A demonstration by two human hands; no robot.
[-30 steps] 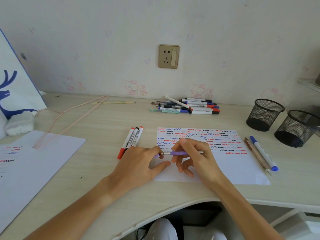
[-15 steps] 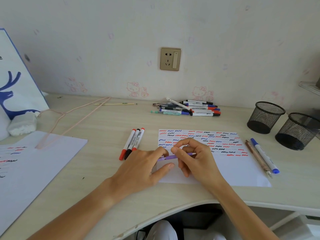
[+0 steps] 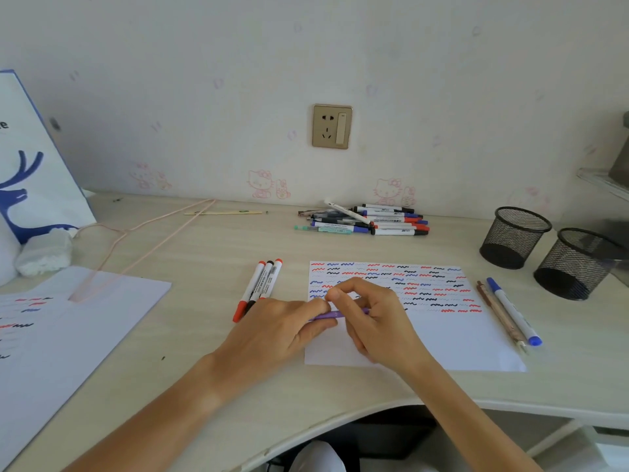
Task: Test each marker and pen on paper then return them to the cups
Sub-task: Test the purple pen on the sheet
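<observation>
Purple pen over near-left part of paper, gripped at both ends by left hand and right hand; mesh cups beyond paper's far-right corner.

Wall socket, gold-framed, on the wall above the desk; below and left of it, pink cartoon-cat stickers; far left, a white bag with a blue deer; beside that, a pink wire hanger and white wadding.
</observation>
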